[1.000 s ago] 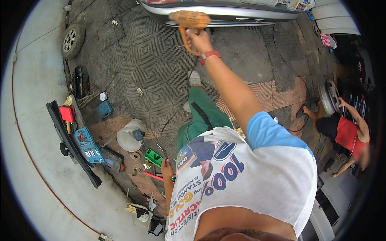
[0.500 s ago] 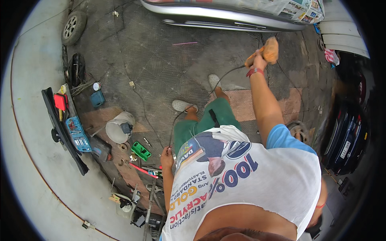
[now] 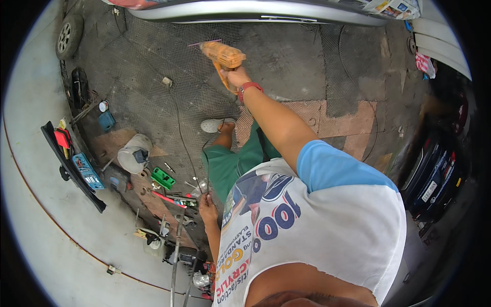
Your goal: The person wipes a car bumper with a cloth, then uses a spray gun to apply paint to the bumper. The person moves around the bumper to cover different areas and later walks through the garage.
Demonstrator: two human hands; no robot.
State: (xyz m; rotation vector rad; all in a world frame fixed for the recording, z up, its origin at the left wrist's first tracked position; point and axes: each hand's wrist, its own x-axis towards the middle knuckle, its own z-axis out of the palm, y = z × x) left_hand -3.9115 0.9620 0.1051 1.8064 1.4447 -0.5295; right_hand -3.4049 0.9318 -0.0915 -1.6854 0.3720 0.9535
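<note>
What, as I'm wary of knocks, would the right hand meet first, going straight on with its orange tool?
Along its present line, the right hand, orange tool leading, would probably meet the silver car panel at the picture's top, though depth is unclear from this view.

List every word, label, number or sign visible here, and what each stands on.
Wording is located here, not copied out.
White shirt: large blue, yellow and red letters, plus a number; partly readable.
White plate on the dark car: small characters, not copied.
Newspaper on the silver car: print too small to read.
Orange power tool: any lettering too blurred to read.
</note>
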